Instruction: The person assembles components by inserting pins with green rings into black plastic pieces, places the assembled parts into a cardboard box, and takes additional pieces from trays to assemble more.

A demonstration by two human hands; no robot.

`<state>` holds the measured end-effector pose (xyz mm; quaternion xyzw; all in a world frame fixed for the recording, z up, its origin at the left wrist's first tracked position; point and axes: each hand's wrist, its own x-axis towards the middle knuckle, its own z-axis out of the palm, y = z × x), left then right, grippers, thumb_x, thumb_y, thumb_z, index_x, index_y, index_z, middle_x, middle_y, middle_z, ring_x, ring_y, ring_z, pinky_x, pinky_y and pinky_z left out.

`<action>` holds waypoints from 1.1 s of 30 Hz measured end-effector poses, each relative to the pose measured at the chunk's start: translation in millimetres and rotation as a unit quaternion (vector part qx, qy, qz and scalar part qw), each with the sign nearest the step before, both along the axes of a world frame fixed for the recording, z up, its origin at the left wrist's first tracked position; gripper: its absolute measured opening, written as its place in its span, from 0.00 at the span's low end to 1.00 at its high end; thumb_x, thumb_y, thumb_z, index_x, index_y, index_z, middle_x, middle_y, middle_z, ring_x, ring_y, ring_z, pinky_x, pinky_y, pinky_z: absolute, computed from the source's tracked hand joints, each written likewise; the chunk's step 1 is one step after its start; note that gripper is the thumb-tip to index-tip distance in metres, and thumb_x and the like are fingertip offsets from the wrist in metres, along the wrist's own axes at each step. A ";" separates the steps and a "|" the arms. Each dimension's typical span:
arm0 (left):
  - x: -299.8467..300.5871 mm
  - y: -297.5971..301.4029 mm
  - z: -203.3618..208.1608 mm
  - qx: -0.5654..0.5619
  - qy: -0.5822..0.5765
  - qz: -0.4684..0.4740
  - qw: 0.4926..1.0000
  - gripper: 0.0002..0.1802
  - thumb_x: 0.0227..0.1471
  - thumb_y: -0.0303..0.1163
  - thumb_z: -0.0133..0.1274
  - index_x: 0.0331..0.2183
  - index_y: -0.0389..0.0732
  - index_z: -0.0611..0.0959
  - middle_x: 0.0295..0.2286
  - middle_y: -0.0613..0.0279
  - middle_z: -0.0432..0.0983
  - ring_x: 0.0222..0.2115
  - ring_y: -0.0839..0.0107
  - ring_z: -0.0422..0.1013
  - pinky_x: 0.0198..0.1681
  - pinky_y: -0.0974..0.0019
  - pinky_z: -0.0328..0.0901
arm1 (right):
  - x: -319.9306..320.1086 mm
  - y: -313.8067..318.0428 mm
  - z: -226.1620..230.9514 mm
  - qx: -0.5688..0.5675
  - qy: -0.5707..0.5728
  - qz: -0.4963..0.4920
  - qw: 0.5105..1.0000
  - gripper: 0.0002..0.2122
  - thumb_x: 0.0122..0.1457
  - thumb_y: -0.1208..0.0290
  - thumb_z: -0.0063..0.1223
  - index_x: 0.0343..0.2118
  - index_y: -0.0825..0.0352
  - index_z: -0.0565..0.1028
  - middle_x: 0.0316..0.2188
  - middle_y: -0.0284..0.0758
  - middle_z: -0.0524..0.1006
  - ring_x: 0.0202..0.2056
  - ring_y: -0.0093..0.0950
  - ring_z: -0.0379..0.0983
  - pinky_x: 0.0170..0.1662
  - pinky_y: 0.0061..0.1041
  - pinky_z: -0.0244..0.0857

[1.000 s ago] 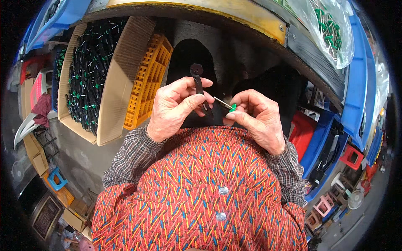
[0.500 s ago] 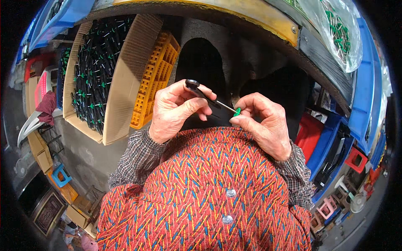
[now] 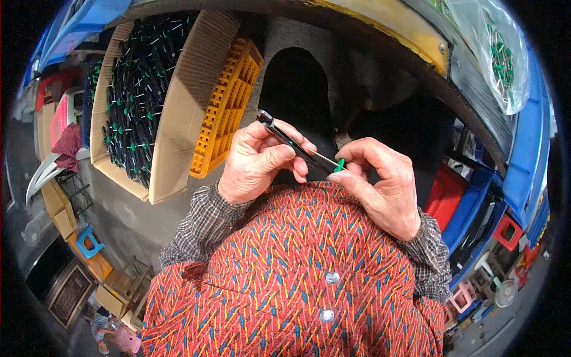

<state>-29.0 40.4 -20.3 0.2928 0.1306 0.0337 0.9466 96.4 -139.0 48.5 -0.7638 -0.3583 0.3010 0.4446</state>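
My left hand [image 3: 259,160] is closed round a slim black plastic piece [image 3: 285,140], which slants from upper left down to the right. Alongside its lower end runs a thin metal pin with a green head [image 3: 340,165]. Thumb and fingers of my right hand [image 3: 380,181] pinch that green head. Both hands are close together above my lap, just over the patterned red apron [image 3: 285,262]. Part of the black piece is hidden behind my left fingers.
To the left stands a cardboard box [image 3: 178,119] full of black pieces with green heads. An orange plastic crate [image 3: 229,110] is beside it. At the upper right, a clear bag [image 3: 502,59] of green-headed pins lies by a blue bin [image 3: 529,143]. A worktable edge [image 3: 380,30] curves across the top.
The black piece has turned, and its lower end now lies alongside the pin near the green head. My view has shifted slightly. Both hands keep their hold.
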 end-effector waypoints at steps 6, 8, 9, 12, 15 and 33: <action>-2.6 -0.8 -10.4 -0.047 -0.021 -0.001 0.999 0.11 0.53 0.23 0.53 0.40 0.32 0.76 0.37 0.43 0.76 0.29 0.64 0.77 0.31 0.61 0.75 | -1.6 8.9 1.1 0.012 -0.013 0.008 1.000 0.10 0.47 0.75 0.63 0.31 0.70 0.74 0.21 0.33 0.70 0.20 0.22 0.66 0.24 0.22 0.61; -3.3 -0.9 -13.9 -0.062 -0.028 0.000 0.998 0.11 0.53 0.24 0.54 0.40 0.32 0.76 0.37 0.43 0.76 0.29 0.63 0.77 0.31 0.61 0.75 | -1.9 11.6 1.9 0.015 -0.019 0.016 1.000 0.10 0.48 0.75 0.63 0.31 0.69 0.73 0.21 0.35 0.70 0.20 0.25 0.68 0.24 0.25 0.62; -3.8 -1.0 -15.4 -0.069 -0.024 -0.001 0.997 0.11 0.53 0.24 0.54 0.40 0.32 0.76 0.37 0.43 0.76 0.29 0.63 0.77 0.31 0.61 0.75 | -2.1 12.6 2.3 0.015 -0.021 0.020 0.999 0.10 0.48 0.75 0.63 0.31 0.69 0.73 0.21 0.35 0.70 0.20 0.26 0.68 0.24 0.25 0.62; -5.0 -1.6 -18.3 -0.083 -0.022 -0.004 0.996 0.12 0.53 0.25 0.54 0.40 0.33 0.76 0.37 0.42 0.76 0.30 0.63 0.77 0.31 0.61 0.75 | -2.7 15.7 2.0 0.012 -0.027 0.027 0.999 0.10 0.47 0.75 0.63 0.31 0.69 0.73 0.23 0.36 0.71 0.21 0.27 0.70 0.24 0.26 0.63; -5.0 -2.1 -19.1 -0.075 -0.023 -0.005 0.997 0.12 0.53 0.24 0.54 0.40 0.33 0.76 0.37 0.42 0.76 0.30 0.63 0.77 0.31 0.61 0.75 | -2.7 17.1 0.8 0.009 -0.032 0.031 0.999 0.11 0.47 0.75 0.63 0.31 0.69 0.73 0.23 0.37 0.72 0.21 0.29 0.71 0.24 0.27 0.64; -3.2 1.4 -8.0 0.209 0.024 0.008 0.978 0.09 0.50 0.17 0.55 0.36 0.32 0.80 0.34 0.52 0.78 0.28 0.70 0.76 0.34 0.69 0.73 | -0.5 15.0 -8.7 -0.012 0.064 0.013 0.998 0.08 0.49 0.75 0.60 0.29 0.69 0.72 0.17 0.31 0.66 0.17 0.20 0.61 0.21 0.23 0.57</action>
